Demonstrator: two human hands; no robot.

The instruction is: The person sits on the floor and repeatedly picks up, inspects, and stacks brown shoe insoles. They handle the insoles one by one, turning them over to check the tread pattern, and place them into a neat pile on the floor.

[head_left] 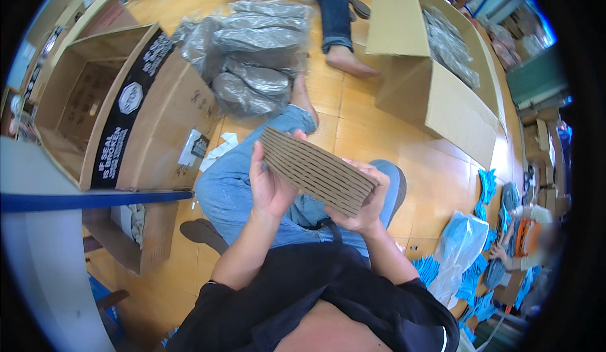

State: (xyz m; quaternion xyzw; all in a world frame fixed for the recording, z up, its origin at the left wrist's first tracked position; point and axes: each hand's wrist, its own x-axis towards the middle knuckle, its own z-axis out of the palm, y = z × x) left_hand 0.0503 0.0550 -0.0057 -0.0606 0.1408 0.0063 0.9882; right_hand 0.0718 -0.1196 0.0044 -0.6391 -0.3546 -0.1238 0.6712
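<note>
Over my lap I hold a stack of thin grey-brown flat pieces (317,170) with both hands, its layered edges turned up toward me. My left hand (273,185) grips the left end, thumb along the side. At the other end my right hand (368,200) wraps round the lower right corner. What the single pieces are, I cannot tell. Beyond my left foot lie several grey bundles in clear plastic (262,36), piled on the floor.
To the left stands an open cardboard box (158,118) with black tape. An open carton (404,81) at the right holds more plastic-wrapped bundles. Blue pieces (470,279) and a clear bag (459,241) lie at the lower right. Another person's bare foot (350,62) rests ahead.
</note>
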